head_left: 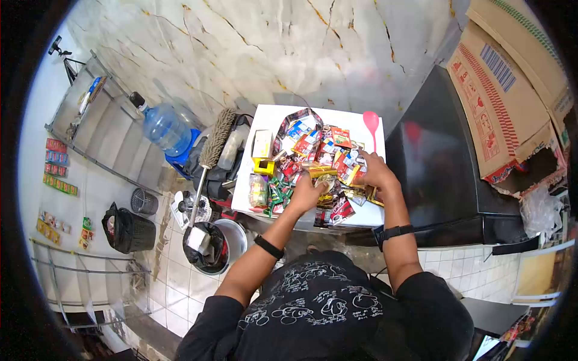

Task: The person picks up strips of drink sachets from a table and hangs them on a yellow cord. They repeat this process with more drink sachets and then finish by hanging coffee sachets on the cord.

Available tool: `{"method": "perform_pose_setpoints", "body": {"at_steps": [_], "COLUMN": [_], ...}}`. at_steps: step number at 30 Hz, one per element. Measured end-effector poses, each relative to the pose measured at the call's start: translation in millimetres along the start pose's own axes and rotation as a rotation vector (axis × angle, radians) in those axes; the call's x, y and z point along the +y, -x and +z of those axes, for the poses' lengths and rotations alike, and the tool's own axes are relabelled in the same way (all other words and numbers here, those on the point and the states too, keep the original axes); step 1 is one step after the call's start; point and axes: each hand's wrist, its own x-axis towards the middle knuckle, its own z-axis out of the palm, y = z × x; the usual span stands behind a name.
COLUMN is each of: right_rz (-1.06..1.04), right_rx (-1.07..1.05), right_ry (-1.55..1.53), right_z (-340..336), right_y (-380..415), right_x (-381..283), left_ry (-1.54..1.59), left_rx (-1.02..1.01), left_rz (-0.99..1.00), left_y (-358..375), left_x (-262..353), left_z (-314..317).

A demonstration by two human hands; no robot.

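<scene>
On a white desk [361,123] by a marble wall, both hands are lying in a heap of sachets [313,159], the left hand [308,192] curling its fingers over some, the right hand [374,171] pressing others, a pink spoon [371,123] lying beyond.

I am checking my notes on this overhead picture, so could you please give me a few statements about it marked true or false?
1. Both hands, the left hand and the right hand, rest on the pile of packets. True.
2. The packets lie on a black board. False: the board is white.
3. A pink spoon lies at the board's far right. True.
4. The water bottle stands on the board. False: it stands on the floor to the left.
5. The wrists are bare. False: each wears a dark band.
</scene>
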Motion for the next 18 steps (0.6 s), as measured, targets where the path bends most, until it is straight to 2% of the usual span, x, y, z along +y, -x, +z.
{"method": "perform_pose_setpoints", "body": {"at_steps": [1, 4, 9, 11, 12, 14, 18], "right_rz": [0.003, 0.046, 0.032, -0.088, -0.120, -0.176, -0.249], "right_rx": [-0.001, -0.160, -0.125, 0.033, 0.085, 0.152, 0.311], "right_ry": [0.003, 0.273, 0.192, 0.045, 0.003, -0.037, -0.161], "right_z": [-2.4, -2.4, -7.7, -15.4, -27.8, -47.8, -71.9], "right_y": [5.8, 14.0, 11.9, 9.7, 16.4, 21.9, 26.6], "right_x": [-5.0, -15.2, -7.2, -1.4, -11.2, -29.4, -60.9], "left_ry": [-0.019, -0.042, -0.063, -0.052, -0.057, -0.069, -0.068], "left_rx": [0.016, 0.034, 0.008, 0.048, 0.097, 0.136, 0.197], "left_rz": [0.020, 0.069, 0.010, -0.033, 0.042, 0.045, 0.003], "left_y": [-3.4, -11.7, -14.0, -16.6, -18.5, -18.6, -13.6], "left_x": [-5.5, -20.2, -28.8, -38.0, -49.8, -52.6, -36.5], "left_z": [3.9, 14.9, 25.2, 30.5, 35.6, 37.2, 34.5]}}
